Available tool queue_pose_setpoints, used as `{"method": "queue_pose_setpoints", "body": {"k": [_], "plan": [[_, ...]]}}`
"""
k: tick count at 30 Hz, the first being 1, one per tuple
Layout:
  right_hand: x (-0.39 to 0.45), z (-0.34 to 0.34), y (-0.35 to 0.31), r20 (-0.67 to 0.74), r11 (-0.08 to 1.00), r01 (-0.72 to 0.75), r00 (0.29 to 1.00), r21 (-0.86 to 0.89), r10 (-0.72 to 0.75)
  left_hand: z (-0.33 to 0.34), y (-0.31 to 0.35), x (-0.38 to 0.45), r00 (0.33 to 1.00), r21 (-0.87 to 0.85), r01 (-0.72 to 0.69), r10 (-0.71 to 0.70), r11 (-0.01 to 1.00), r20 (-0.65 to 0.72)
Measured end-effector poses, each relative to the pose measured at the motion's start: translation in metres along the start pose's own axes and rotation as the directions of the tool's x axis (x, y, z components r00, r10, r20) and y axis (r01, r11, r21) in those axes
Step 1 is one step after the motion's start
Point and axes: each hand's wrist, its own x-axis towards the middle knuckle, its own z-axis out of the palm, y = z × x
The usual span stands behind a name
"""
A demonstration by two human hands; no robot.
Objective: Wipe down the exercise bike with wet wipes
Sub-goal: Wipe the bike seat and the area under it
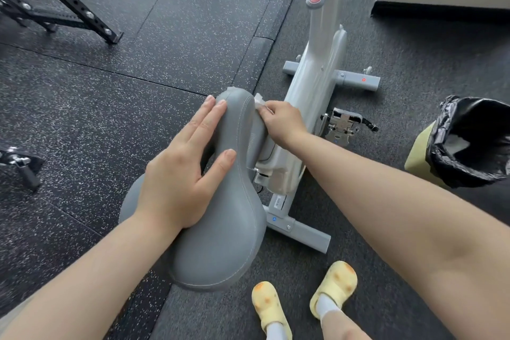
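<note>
The exercise bike (317, 83) is pale grey-white and stands on the dark rubber floor, seen from above. Its grey padded saddle (220, 229) fills the middle of the view. My left hand (185, 174) lies flat on the saddle, fingers straight along its narrow nose. My right hand (284, 123) pinches a crumpled white wet wipe (259, 101) against the right side of the saddle's nose. Most of the wipe is hidden under my fingers.
A bin with a black liner (469, 141) stands on the floor at the right. The bike's metal pedal (342, 124) juts out right of the frame. A black perforated rack (63, 3) occupies the upper left. My yellow slippers (334, 287) are beside the rear foot bar.
</note>
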Motion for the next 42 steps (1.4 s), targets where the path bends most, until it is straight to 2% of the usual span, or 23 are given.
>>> {"method": "queue_pose_setpoints", "body": {"k": [4,7,10,12,19,21,24,27,31,33,35,37,39,41,42], "plan": [[-0.022,-0.011,0.015,-0.078,0.999,-0.048,0.996,0.010,0.049,0.000,-0.001,0.000,1.000,0.002,-0.009,0.009,1.000,0.000],[-0.029,-0.013,0.029,0.026,0.998,-0.048,0.998,-0.040,0.049,0.000,-0.001,0.000,1.000,0.009,-0.003,0.003,1.000,0.001],[-0.020,-0.008,0.022,0.002,0.981,-0.109,0.994,0.160,0.111,0.001,-0.001,0.000,1.000,0.009,-0.003,0.003,1.000,0.005],[-0.013,-0.002,0.006,-0.016,0.968,-0.083,0.996,0.235,0.089,0.001,-0.001,0.000,1.000,0.007,-0.009,0.009,1.000,0.003],[-0.031,-0.015,0.005,-0.098,0.977,-0.104,0.987,0.188,0.124,0.002,-0.003,0.000,1.000,0.001,-0.016,0.016,1.000,-0.005],[-0.036,-0.009,0.009,-0.116,0.954,-0.201,0.966,0.223,0.231,0.002,-0.003,0.001,1.000,0.002,-0.018,0.018,1.000,-0.005],[-0.051,0.011,-0.001,-0.100,0.845,-0.360,0.898,0.396,0.429,0.002,-0.003,0.000,1.000,-0.010,-0.010,0.010,1.000,-0.005],[-0.076,0.029,-0.010,-0.106,0.779,-0.389,0.861,0.491,0.497,0.002,-0.004,0.000,1.000,-0.006,-0.018,0.018,1.000,-0.012],[-0.115,0.022,-0.018,-0.020,0.826,-0.316,0.930,0.467,0.367,0.001,-0.003,0.001,1.000,-0.001,-0.009,0.009,1.000,-0.003],[-0.125,0.004,-0.029,-0.115,0.860,-0.215,0.947,0.463,0.299,0.002,-0.003,0.001,1.000,-0.028,-0.014,0.014,0.999,-0.012],[-0.127,-0.012,-0.052,-0.290,0.890,-0.039,0.938,0.454,0.189,0.002,-0.003,-0.001,0.998,-0.068,0.020,-0.024,0.997,-0.059],[-0.125,-0.021,-0.082,-0.396,0.928,0.099,0.917,0.360,0.056,0.004,-0.003,-0.005,0.982,-0.062,0.083,-0.092,0.995,-0.163],[-0.122,-0.016,-0.102,-0.364,0.957,0.178,0.927,0.228,-0.086,0.001,-0.003,-0.009,0.951,-0.105,0.180,-0.201,0.978,-0.237],[-0.132,-0.004,-0.103,-0.309,0.971,0.226,0.931,0.077,-0.193,-0.001,-0.011,-0.016,0.919,-0.173,0.311,-0.342,0.935,-0.197],[-0.148,0.001,-0.100,-0.272,0.967,0.256,0.931,0.002,-0.246,-0.002,-0.019,-0.022,0.928,-0.121,0.322,-0.338,0.939,-0.159]]}}
